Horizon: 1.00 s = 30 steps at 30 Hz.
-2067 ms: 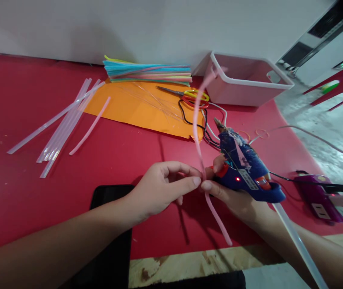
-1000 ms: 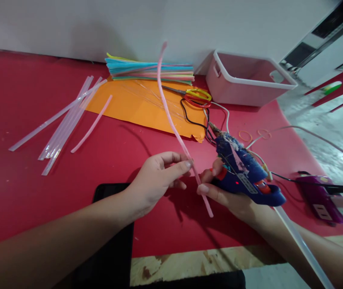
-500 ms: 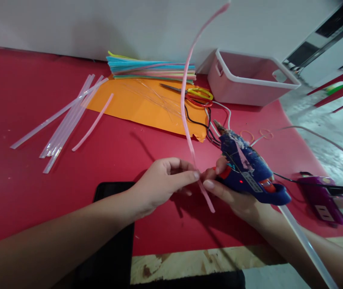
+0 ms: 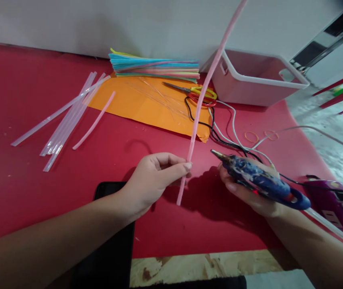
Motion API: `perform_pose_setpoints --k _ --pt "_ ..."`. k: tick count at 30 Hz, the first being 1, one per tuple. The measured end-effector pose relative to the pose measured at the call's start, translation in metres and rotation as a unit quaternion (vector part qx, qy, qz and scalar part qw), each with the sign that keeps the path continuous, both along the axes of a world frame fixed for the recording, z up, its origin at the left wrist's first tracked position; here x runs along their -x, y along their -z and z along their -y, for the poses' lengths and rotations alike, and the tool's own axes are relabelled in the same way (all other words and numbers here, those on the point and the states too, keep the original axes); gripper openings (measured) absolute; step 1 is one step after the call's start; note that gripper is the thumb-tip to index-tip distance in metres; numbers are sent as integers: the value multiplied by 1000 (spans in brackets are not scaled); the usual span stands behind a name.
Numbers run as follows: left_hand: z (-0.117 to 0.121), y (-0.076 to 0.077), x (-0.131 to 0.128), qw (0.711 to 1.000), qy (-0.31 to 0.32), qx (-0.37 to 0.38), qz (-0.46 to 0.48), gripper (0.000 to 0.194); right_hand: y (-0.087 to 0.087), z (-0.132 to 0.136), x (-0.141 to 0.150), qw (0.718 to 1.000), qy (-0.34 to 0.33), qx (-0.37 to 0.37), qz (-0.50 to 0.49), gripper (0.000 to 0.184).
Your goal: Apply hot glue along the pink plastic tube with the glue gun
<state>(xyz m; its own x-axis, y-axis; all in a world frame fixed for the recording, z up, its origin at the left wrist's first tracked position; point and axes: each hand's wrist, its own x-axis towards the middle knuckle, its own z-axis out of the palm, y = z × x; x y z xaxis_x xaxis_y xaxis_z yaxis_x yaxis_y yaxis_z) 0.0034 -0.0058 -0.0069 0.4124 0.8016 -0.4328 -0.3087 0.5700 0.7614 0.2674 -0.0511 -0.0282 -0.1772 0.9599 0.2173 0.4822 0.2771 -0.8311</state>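
Holding is the step in hand, judged from the grips. The left hand (image 4: 150,180) pinches a long pink fuzzy stem (image 4: 199,106) near its lower end, between thumb and fingers; the stem leans right and runs out of view at the top. The right hand (image 4: 250,194) is wrapped around a blue, residue-crusted glue gun (image 4: 258,176). The gun's metal nozzle (image 4: 219,155) points toward the stem, apart from it. Any next move with this pair calls for a steady pinch, fingertips clear of the nozzle, and slack in the cord.

Surface: a smooth red tabletop (image 4: 51,188) carries translucent glue sticks (image 4: 66,126), a short pink stem (image 4: 95,123) and an orange paper sheet (image 4: 123,106). Steel scissors with yellow and red handles (image 4: 177,87) lie on the sheet; a multicoloured bundle of fuzzy stems (image 4: 153,66) rests along its far edge. A pink plastic bin (image 4: 243,92) stands to the right.

Room: a pale wall (image 4: 69,24) backs the table; a grey mottled floor (image 4: 340,146) shows at right.
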Motion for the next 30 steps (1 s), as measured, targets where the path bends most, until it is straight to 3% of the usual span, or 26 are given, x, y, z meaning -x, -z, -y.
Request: perform_pose_setpoints --k 4,9,15,30 --pt "0 -1 2 1000 20 -18 -5 17 0 0 2 995 -74 -52 46 14" --pt "0 1 4 998 21 -47 -40 16 1 -1 -4 995 -57 -38 77 16" --pt "1 -3 4 991 4 -95 -97 20 0 -8 -10 988 -115 -25 95 14" --pt "5 -8 5 989 33 -110 -98 24 -2 -3 4 988 -99 -58 100 10"
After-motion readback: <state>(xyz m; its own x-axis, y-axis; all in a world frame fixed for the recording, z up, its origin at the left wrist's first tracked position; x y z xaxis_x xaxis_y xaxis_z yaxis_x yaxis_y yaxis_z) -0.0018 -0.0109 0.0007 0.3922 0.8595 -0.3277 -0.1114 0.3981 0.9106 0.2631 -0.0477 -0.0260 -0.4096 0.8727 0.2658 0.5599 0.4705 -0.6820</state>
